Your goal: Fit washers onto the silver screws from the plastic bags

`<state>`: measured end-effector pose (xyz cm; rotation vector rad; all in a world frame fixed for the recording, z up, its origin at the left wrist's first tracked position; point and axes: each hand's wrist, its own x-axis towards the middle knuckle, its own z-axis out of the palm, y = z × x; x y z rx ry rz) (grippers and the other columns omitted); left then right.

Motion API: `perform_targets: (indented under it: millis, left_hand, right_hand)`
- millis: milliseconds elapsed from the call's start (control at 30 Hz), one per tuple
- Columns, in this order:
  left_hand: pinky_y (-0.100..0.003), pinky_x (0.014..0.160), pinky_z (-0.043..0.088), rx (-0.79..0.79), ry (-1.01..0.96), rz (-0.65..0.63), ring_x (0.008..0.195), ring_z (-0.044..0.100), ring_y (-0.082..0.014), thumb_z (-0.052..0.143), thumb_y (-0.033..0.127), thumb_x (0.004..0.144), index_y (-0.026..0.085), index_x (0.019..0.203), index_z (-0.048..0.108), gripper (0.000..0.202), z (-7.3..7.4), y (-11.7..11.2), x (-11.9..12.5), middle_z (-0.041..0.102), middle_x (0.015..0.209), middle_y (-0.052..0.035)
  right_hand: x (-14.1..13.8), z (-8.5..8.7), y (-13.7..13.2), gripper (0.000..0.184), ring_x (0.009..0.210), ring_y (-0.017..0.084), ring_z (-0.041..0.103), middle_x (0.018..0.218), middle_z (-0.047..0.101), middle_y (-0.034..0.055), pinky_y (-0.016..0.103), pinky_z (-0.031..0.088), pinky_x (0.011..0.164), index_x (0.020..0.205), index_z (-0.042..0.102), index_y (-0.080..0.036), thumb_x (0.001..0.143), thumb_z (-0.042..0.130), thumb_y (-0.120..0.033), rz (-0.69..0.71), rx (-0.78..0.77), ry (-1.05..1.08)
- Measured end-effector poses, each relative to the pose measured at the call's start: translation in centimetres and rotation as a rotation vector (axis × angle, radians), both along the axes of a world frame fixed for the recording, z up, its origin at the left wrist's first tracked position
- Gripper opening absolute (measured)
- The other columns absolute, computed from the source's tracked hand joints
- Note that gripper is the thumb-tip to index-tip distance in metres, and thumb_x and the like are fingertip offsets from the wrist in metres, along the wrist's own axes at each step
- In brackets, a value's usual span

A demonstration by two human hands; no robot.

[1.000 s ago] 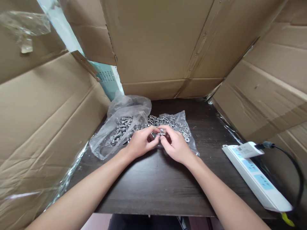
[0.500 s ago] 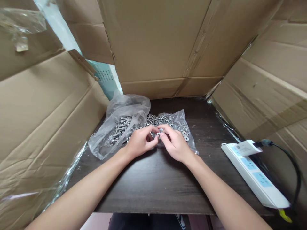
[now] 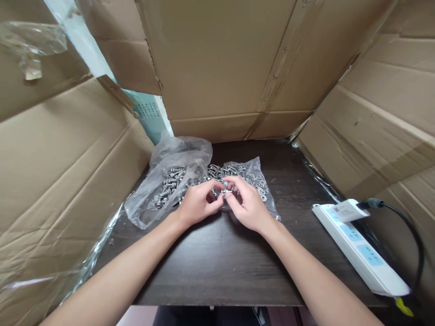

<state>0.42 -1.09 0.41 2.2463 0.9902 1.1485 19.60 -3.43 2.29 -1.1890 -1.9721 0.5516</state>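
Observation:
My left hand (image 3: 197, 203) and my right hand (image 3: 248, 206) meet over the middle of a dark wooden table (image 3: 220, 262). Both pinch a small metal screw (image 3: 227, 190) held between their fingertips. Just behind the hands lie two clear plastic bags: the left bag (image 3: 170, 181) holds several screws, and the right bag (image 3: 253, 179) holds screws and washers. My fingers are curled and closed around the small part.
Cardboard sheets wall the table on the left (image 3: 61, 172), back (image 3: 231, 68) and right (image 3: 380, 113). A white power strip (image 3: 356, 246) with a black cable (image 3: 413, 235) lies at the right edge. Crumpled clear tape (image 3: 30, 43) sticks to the upper left cardboard.
The hands stay together at the same spot, fingers shifting slightly around the screw. The view has moved a little; nothing else on the table moved.

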Motion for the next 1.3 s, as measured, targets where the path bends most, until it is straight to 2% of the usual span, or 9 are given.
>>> perform_targets:
  millis: [133, 333, 500, 633, 700, 867, 1067, 1200, 1300]
  left_hand:
    - [-0.019, 0.059, 0.051, 0.008, -0.001, 0.002, 0.057, 0.064, -0.0078, 0.064, 0.018, 0.089, 0.019, 0.101, 0.067, 0.012, 0.16, -0.07, 0.06, 0.075, 0.085, 0.0017]
    - [-0.019, 0.060, 0.051, 0.003, 0.000, 0.006, 0.057, 0.065, -0.0080, 0.064, 0.018, 0.089, 0.019, 0.101, 0.067, 0.013, 0.22, -0.03, 0.04, 0.075, 0.085, 0.0017]
    - [-0.018, 0.060, 0.051, 0.008, -0.004, 0.000, 0.059, 0.066, -0.0078, 0.065, 0.018, 0.089, 0.019, 0.102, 0.067, 0.014, 0.07, 0.03, 0.05, 0.075, 0.088, 0.0017]
    - [-0.019, 0.060, 0.051, 0.016, -0.003, 0.010, 0.057, 0.065, -0.0080, 0.065, 0.018, 0.089, 0.019, 0.102, 0.067, 0.013, -0.02, 0.07, 0.03, 0.075, 0.086, 0.0019]
    - [-0.019, 0.060, 0.052, 0.023, -0.008, 0.010, 0.058, 0.065, -0.0080, 0.065, 0.019, 0.089, 0.019, 0.101, 0.067, 0.012, -0.01, 0.06, 0.04, 0.075, 0.087, 0.0016]
    - [-0.019, 0.061, 0.052, 0.024, -0.006, -0.002, 0.060, 0.066, -0.0085, 0.064, 0.019, 0.090, 0.019, 0.102, 0.067, 0.013, 0.02, 0.01, 0.02, 0.076, 0.090, 0.0005]
    - [-0.018, 0.061, 0.052, 0.019, -0.013, 0.002, 0.059, 0.066, -0.0078, 0.065, 0.019, 0.089, 0.019, 0.102, 0.067, 0.013, -0.10, 0.02, -0.01, 0.076, 0.089, 0.0012]
    - [-0.017, 0.060, 0.051, 0.027, -0.013, 0.005, 0.058, 0.065, -0.0071, 0.066, 0.017, 0.088, 0.019, 0.101, 0.067, 0.013, -0.05, -0.05, 0.02, 0.075, 0.086, 0.0025]
    - [-0.018, 0.059, 0.050, 0.026, -0.011, 0.006, 0.057, 0.065, -0.0073, 0.066, 0.016, 0.088, 0.019, 0.101, 0.067, 0.013, 0.01, -0.06, 0.02, 0.075, 0.084, 0.0025]
  right_hand:
    - [-0.03, -0.14, 0.08, 0.030, 0.078, 0.018, 0.064, 0.093, 0.068, 0.0031, 0.032, 0.050, 0.072, 0.127, 0.057, -0.023, 0.099, 0.047, -0.023, 0.015, -0.024, -0.001]
    - [-0.09, -0.30, 0.16, 0.055, 0.088, 0.020, 0.061, 0.111, 0.062, 0.0070, 0.032, 0.052, 0.075, 0.135, 0.051, -0.023, 0.082, 0.058, -0.013, -0.008, 0.094, 0.012]
    - [0.01, -0.17, 0.17, 0.043, 0.087, 0.020, 0.063, 0.106, 0.066, 0.0065, 0.032, 0.051, 0.073, 0.132, 0.054, -0.022, 0.089, 0.055, -0.018, -0.006, 0.035, 0.007]
    - [-0.03, 0.07, 0.05, 0.027, 0.072, 0.018, 0.062, 0.088, 0.068, 0.0019, 0.031, 0.047, 0.068, 0.123, 0.059, -0.023, 0.098, 0.047, -0.025, 0.020, -0.081, -0.014]
    - [-0.07, 0.14, -0.04, 0.027, 0.069, 0.017, 0.061, 0.084, 0.067, 0.0010, 0.031, 0.047, 0.067, 0.124, 0.059, -0.023, 0.099, 0.047, -0.026, 0.025, -0.109, -0.020]
    - [-0.16, 0.07, -0.19, 0.041, 0.070, 0.016, 0.062, 0.108, 0.068, 0.0055, 0.030, 0.048, 0.064, 0.130, 0.056, -0.024, 0.089, 0.057, -0.022, 0.002, -0.056, -0.009]
    - [-0.09, 0.05, -0.15, 0.035, 0.066, 0.018, 0.061, 0.082, 0.067, 0.0000, 0.031, 0.049, 0.065, 0.129, 0.056, -0.024, 0.095, 0.051, -0.024, 0.025, -0.099, -0.035]
    - [-0.01, 0.06, 0.02, 0.032, 0.094, 0.022, 0.067, 0.111, 0.070, 0.0069, 0.034, 0.053, 0.079, 0.126, 0.058, -0.023, 0.095, 0.050, -0.023, 0.015, -0.005, -0.006]
    - [0.07, 0.06, 0.08, 0.036, 0.085, 0.020, 0.067, 0.108, 0.069, 0.0061, 0.033, 0.052, 0.073, 0.128, 0.057, -0.023, 0.092, 0.052, -0.022, 0.016, -0.021, 0.005]
